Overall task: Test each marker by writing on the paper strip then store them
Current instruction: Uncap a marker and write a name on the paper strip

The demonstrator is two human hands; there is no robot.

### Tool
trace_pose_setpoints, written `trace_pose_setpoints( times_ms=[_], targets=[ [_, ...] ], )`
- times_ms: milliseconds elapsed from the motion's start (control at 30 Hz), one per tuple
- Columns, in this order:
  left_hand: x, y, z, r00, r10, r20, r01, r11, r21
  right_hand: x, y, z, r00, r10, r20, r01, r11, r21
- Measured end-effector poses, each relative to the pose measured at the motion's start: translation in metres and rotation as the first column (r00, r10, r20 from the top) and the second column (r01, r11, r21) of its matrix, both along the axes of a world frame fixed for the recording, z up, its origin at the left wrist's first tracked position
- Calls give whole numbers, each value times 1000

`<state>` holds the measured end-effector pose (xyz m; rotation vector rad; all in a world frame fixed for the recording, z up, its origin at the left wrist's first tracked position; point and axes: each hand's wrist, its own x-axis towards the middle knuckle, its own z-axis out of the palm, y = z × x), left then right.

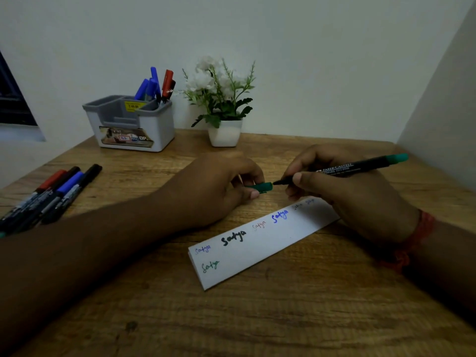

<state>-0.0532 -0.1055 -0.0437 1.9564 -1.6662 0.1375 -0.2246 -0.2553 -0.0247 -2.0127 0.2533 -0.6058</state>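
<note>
My right hand [342, 191] grips a black marker with a green end [355, 167], its bare tip pointing left. My left hand [219, 184] pinches the green cap [260, 187], whose opening sits just short of that tip. Below both hands lies the white paper strip [257, 243] on the wooden table, with the same word written on it several times in blue, black, red and green. Several capped markers [49, 194] lie in a bunch at the table's left edge. More markers stand in the grey and white holder [134, 122] at the back left.
A small white pot of artificial flowers [224, 106] stands at the back centre beside the holder. White walls close the table at the back and on the right. A red thread band circles my right wrist [412, 240].
</note>
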Motion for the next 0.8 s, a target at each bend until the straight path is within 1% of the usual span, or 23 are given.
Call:
trace_pose_setpoints(
  times_ms=[267,433,567,700,800],
  targets=[
    [-2,1,1,999,-19,40,20,1000,-18,0,4,-1,999,33,-14,-32,999,25],
    [-3,1,1,997,-30,75,34,998,-49,3,2,-4,999,20,-42,-24,996,-85],
    [-2,0,0,997,-45,63,49,997,-64,2,1,-6,997,77,-12,-78,996,-53],
    [-1,1,1,997,-49,58,54,995,-85,0,-1,-6,986,163,35,-165,984,67],
    [-1,0,0,996,-56,76,63,993,-102,1,1,-7,990,140,29,-142,987,70]
  ],
)
